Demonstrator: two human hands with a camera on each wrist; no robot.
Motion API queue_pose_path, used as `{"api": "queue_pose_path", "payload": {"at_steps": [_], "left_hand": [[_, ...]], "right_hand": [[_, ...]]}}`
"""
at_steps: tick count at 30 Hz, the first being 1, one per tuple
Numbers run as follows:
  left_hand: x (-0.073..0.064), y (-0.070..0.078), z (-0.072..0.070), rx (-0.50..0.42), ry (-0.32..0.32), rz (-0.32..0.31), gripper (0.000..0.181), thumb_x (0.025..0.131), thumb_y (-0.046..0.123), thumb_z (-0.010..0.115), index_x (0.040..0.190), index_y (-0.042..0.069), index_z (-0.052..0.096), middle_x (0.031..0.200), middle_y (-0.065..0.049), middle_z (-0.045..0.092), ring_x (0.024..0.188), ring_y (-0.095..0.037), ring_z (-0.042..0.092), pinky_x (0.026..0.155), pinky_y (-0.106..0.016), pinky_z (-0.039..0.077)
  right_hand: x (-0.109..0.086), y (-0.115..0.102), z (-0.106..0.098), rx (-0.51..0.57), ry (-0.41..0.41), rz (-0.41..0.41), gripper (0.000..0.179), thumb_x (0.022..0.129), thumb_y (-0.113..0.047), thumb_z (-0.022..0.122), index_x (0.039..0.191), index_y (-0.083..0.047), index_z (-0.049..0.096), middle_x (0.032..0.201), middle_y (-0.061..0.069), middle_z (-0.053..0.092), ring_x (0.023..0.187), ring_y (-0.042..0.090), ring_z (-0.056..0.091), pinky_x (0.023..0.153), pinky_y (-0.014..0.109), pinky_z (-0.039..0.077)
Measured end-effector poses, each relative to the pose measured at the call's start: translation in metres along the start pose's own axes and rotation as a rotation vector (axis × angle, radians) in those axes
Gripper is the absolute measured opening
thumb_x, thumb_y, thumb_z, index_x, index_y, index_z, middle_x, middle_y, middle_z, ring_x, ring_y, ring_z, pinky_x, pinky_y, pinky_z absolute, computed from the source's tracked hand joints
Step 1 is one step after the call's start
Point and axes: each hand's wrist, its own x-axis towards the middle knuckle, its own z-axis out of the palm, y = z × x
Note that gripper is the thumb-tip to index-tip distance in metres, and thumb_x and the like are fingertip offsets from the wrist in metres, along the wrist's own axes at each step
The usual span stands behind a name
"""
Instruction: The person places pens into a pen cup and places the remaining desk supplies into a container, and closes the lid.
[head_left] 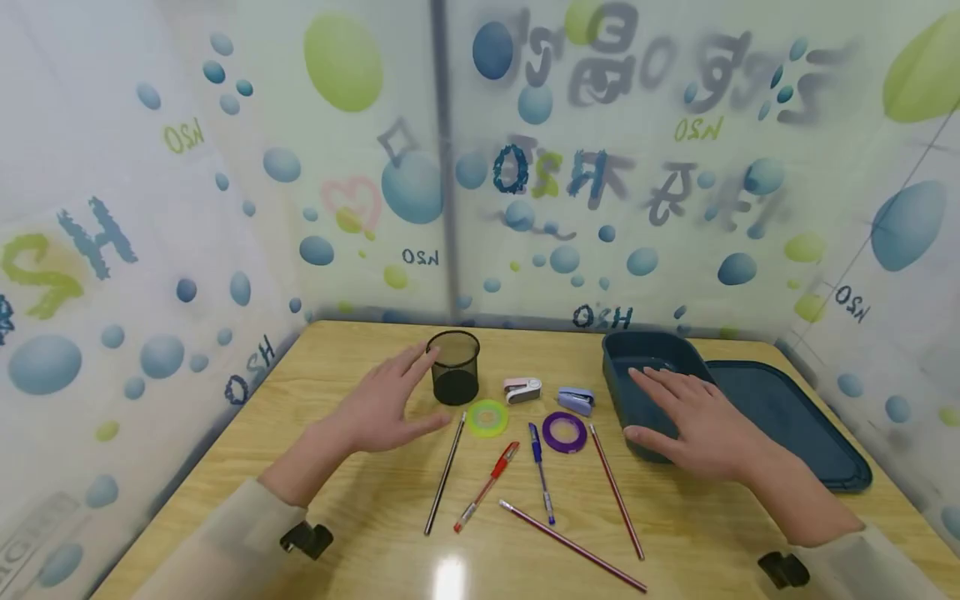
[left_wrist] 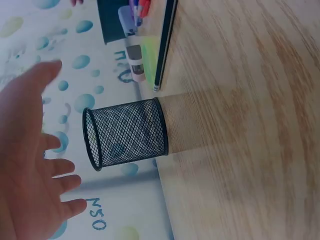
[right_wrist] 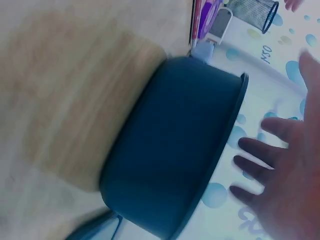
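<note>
My left hand (head_left: 390,404) hovers beside a black mesh pen cup (head_left: 455,375), fingers spread and holding nothing. In the left wrist view the thumb and fingertips stand apart from the mesh cup (left_wrist: 127,134). My right hand (head_left: 697,421) is held over a dark blue bin (head_left: 622,392), its fingers extended and nothing in them. The right wrist view has the bin's side wall (right_wrist: 170,145) close below that hand. Between the hands lie a pink-and-white stapler (head_left: 522,390), a lilac stapler (head_left: 576,400), a yellow-green tape roll (head_left: 487,418) and a purple tape roll (head_left: 565,432).
A dark pencil (head_left: 446,473), a red pen (head_left: 487,485), a blue pen (head_left: 542,472) and two red pencils (head_left: 617,492) lie spread across the wooden table (head_left: 360,533). A dark blue lid (head_left: 787,417) lies right of the bin. Patterned curtains stand behind the table.
</note>
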Motion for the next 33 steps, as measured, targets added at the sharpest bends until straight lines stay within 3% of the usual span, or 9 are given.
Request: {"api": "queue_pose_path", "payload": {"at_steps": [4,11,21,33], "left_hand": [[0.012,-0.006,-0.002,-0.151,0.067,-0.027,0.089,0.103,0.05,0.075,0.171,0.008,0.035,0.171,-0.024,0.042,0.153,-0.048,0.048,0.121,-0.067,0.043],[0.041,-0.032,0.001,-0.357,0.051,-0.085,0.084,0.104,0.047,0.076,0.171,0.011,0.038,0.17,-0.02,0.042,0.153,-0.045,0.047,0.12,-0.067,0.043],[0.073,-0.053,0.02,-0.509,-0.046,-0.121,0.086,0.104,0.049,0.075,0.173,0.019,0.035,0.178,-0.015,0.034,0.157,-0.048,0.042,0.119,-0.064,0.046],[0.083,-0.061,0.029,-0.564,-0.088,-0.145,0.084,0.102,0.052,0.077,0.172,0.027,0.038,0.169,-0.011,0.05,0.147,-0.04,0.053,0.113,-0.059,0.052]], "right_hand": [[-0.001,-0.003,-0.001,0.06,0.105,-0.075,0.068,0.109,-0.05,0.066,0.165,-0.014,0.051,0.157,0.019,0.06,0.144,0.047,0.056,0.114,0.072,0.045],[0.0,-0.022,0.004,0.066,0.24,-0.211,0.046,0.105,-0.031,0.077,0.148,-0.018,0.068,0.135,0.003,0.071,0.126,0.027,0.068,0.102,0.055,0.059],[-0.003,-0.046,0.019,0.066,0.199,-0.287,0.04,0.105,-0.036,0.076,0.144,-0.026,0.07,0.123,-0.012,0.07,0.109,0.009,0.066,0.093,0.038,0.062],[-0.008,-0.052,0.022,0.109,0.092,-0.26,0.038,0.111,-0.042,0.066,0.146,-0.028,0.068,0.132,-0.009,0.072,0.12,0.012,0.068,0.101,0.044,0.061]]}}
